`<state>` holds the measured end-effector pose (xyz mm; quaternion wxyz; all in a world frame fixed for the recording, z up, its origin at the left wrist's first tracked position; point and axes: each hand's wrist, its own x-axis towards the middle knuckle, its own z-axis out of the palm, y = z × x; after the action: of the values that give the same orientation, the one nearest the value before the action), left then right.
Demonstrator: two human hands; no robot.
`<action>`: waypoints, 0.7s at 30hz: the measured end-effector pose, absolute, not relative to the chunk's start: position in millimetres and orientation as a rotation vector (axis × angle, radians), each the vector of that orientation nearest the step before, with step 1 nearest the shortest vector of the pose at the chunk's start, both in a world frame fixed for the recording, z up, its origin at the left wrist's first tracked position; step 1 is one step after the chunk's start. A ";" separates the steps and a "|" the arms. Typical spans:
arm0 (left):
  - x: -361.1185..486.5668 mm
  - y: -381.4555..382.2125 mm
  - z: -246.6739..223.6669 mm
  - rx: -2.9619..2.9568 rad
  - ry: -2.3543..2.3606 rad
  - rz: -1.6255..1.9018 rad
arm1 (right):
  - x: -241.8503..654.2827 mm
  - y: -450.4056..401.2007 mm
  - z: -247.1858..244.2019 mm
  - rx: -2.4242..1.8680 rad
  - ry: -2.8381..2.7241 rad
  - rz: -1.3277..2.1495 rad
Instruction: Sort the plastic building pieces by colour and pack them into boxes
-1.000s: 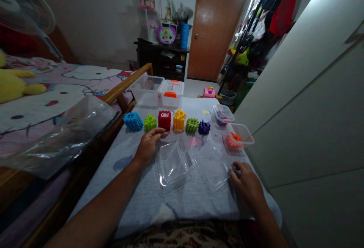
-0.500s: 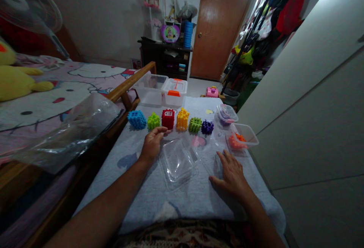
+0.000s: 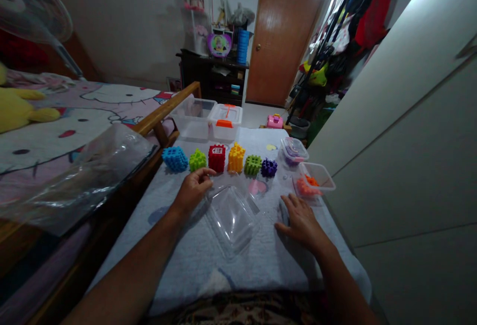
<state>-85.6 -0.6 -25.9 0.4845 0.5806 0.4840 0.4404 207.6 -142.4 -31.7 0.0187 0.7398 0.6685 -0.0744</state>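
A clear plastic box lies tilted to my view on the blue-grey cloth; its thin see-through edges are hard to follow. My left hand is at its far left corner, thumb and bent fingers closed on the edge. To the right of the box, my right hand rests with fingers spread, holding nothing. Beyond my hands stands a row of interlocking-block shapes: blue, light green, red, yellow, green and purple.
An open tub with orange pieces and a lidded tub line the right edge. Two clear bins, one open and one with orange latches, stand at the back. A wooden bed rail borders the left; a white cabinet the right.
The camera view has shifted slightly. The clear box's near end now sits a little closer to me, and clear edges near my right hand no longer show. My right hand stays spread.
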 end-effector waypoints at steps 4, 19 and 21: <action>-89.0 2.5 -29.5 1.420 1.151 1.032 | 203.7 -143.4 -29.6 2.334 2.023 -0.167; -99.6 8.9 -35.9 1.495 1.009 0.703 | 193.5 -131.0 -34.5 2.434 1.950 -0.098; -98.6 7.2 -34.2 1.502 1.013 0.698 | 189.4 -131.6 -31.1 2.467 1.891 -0.071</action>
<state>-98.6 7.2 -34.2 0.5647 0.6385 0.4308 0.2965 189.4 -131.6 -31.1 0.0162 0.7934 0.6081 -0.0229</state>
